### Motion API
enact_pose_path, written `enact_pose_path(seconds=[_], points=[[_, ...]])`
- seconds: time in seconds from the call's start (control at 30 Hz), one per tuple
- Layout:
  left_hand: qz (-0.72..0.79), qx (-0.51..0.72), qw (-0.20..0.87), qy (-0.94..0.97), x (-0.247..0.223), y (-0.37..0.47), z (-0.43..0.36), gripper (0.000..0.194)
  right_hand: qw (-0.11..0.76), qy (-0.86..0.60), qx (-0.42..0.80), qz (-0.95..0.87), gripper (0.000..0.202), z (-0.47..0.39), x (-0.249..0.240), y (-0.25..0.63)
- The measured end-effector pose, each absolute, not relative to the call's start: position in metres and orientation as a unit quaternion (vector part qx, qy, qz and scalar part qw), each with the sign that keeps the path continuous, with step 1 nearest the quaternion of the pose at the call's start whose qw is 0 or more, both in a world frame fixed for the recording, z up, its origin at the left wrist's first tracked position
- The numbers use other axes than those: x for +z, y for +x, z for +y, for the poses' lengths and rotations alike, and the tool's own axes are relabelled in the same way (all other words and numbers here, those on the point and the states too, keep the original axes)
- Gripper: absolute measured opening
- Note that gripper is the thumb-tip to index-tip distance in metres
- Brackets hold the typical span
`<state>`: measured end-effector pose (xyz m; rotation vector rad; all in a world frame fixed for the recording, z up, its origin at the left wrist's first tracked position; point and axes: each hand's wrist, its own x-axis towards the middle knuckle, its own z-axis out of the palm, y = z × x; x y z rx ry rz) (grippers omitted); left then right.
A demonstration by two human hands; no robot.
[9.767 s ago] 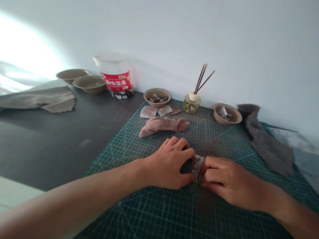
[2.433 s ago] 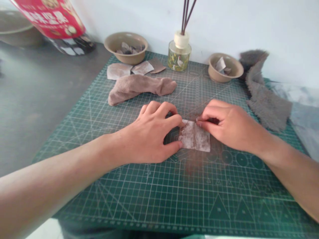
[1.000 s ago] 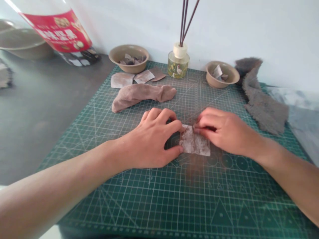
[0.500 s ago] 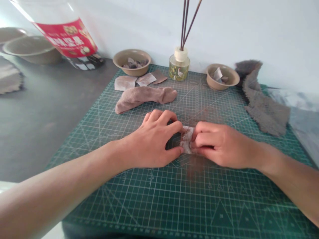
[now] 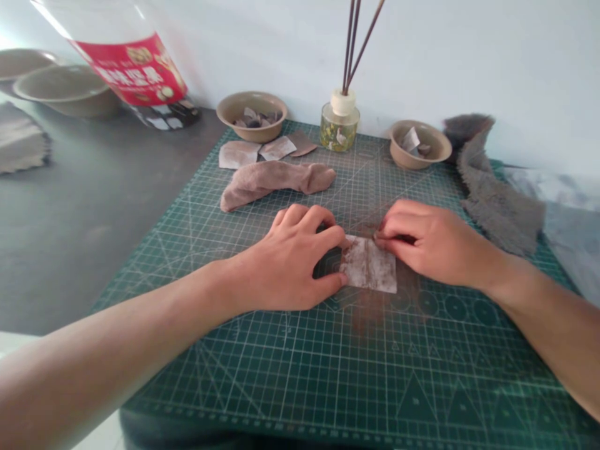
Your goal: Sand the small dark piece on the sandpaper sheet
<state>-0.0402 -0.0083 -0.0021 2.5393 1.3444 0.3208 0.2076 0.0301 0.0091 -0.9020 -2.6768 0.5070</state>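
A whitish, brown-smudged square piece (image 5: 370,265) lies flat on the green cutting mat (image 5: 290,375), with a faint crease down its middle. My left hand (image 5: 300,262) rests on the mat with fingers apart, its thumb and index fingertips pressing the left edge of the piece. At the upper right of the piece is my right hand (image 5: 426,244), its fingers pinched together; what they hold, if anything, is too small to tell. Reddish-brown dust (image 5: 368,312) marks the mat around the piece.
Behind are a rolled brown cloth (image 5: 276,181), flat pieces (image 5: 239,154), a bowl of scraps (image 5: 253,134), a reed diffuser (image 5: 338,128) and another bowl (image 5: 417,159). Grey fuzzy fabric (image 5: 501,200) lies right. A red-labelled jar (image 5: 140,75) and bowls (image 5: 70,100) stand left.
My right hand has moved up and right, off the right part of the piece. The piece, gathered or folded before, now lies spread flat. My left hand has stayed at its left edge.
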Motion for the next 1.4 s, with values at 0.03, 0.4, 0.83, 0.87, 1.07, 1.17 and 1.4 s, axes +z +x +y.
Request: enact_pose_path(seconds=[0.03,0.4,0.83,0.87,1.07,1.17,1.4], points=[[0.461,0.111,0.125,0.871,-0.002,-0.040,-0.008,0.039,0.113,-0.269,0.206,-0.934,0.013,0.029,0.009,0.207],[0.459,0.110,0.129,0.872,-0.002,-0.041,-0.008,0.038,0.099,-0.237,0.246,-0.935,0.013,0.034,0.011,0.208],[0.459,0.116,0.133,0.871,-0.001,-0.040,-0.009,0.038,0.132,-0.281,0.201,-0.929,0.014,0.038,0.010,0.203],[0.460,0.118,0.133,0.870,-0.001,-0.040,-0.009,0.039,0.127,-0.286,0.204,-0.928,0.014,0.039,0.011,0.204],[0.457,0.120,0.134,0.871,0.000,-0.040,-0.010,0.035,0.089,-0.216,0.278,-0.932,0.014,0.035,0.014,0.206],[0.458,0.129,0.131,0.870,0.000,-0.040,-0.011,0.037,0.092,-0.249,0.229,-0.937,0.013,0.040,0.016,0.208],[0.453,0.129,0.135,0.872,-0.002,-0.041,-0.011,0.036,0.129,-0.226,0.239,-0.936,0.013,0.051,0.013,0.206]])
